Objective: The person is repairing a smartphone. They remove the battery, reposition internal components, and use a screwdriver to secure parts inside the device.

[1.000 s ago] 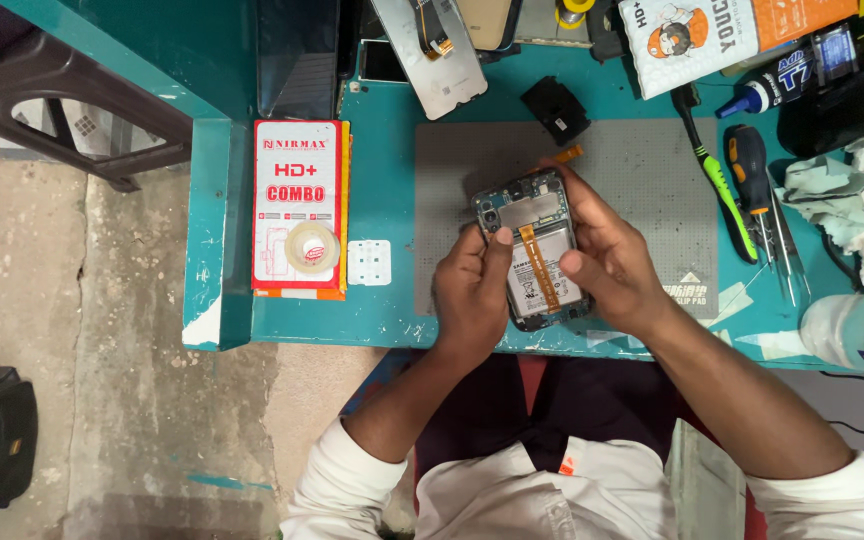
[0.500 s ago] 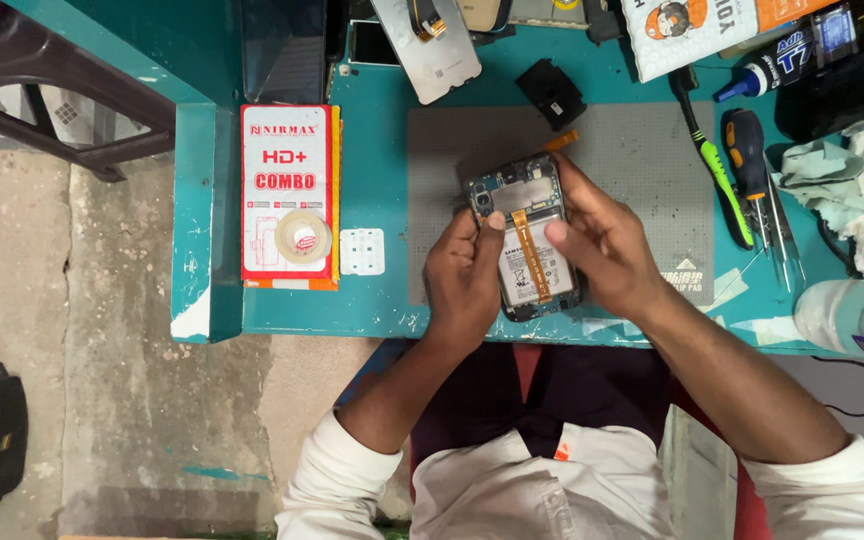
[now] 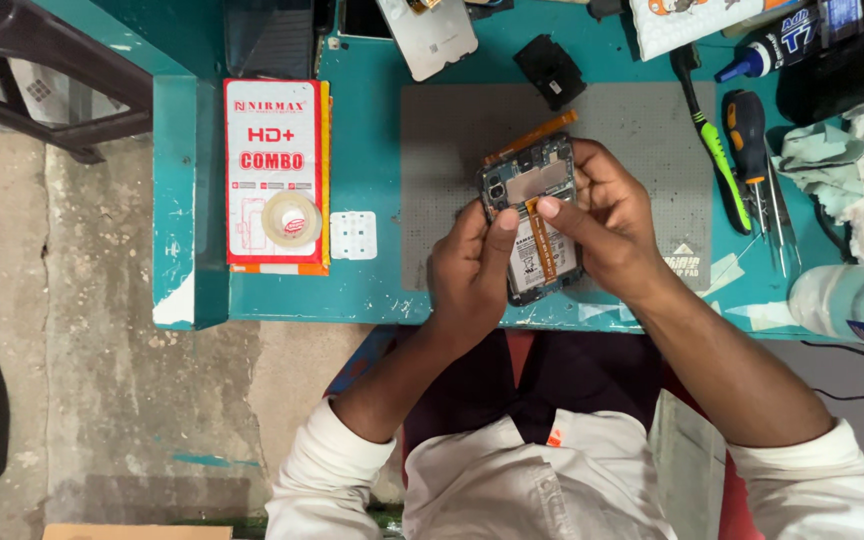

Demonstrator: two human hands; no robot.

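Two bare hands, left hand [image 3: 472, 275] and right hand [image 3: 607, 225], grip an opened dark smartphone with exposed battery and orange flex cable [image 3: 534, 215]. It sits above the grey work mat [image 3: 452, 150] on the teal bench [image 3: 372, 290]. Right thumb presses the cable.

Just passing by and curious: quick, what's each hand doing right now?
Left hand: closed on the opened phone, gripping its left edge.
Right hand: closed on the phone's right side, thumb pressing the orange ribbon cable.

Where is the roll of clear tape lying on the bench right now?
In the head view, the roll of clear tape lies on the red-and-white flat box at the left of the teal bench, beside a small white square piece, well left of both hands.
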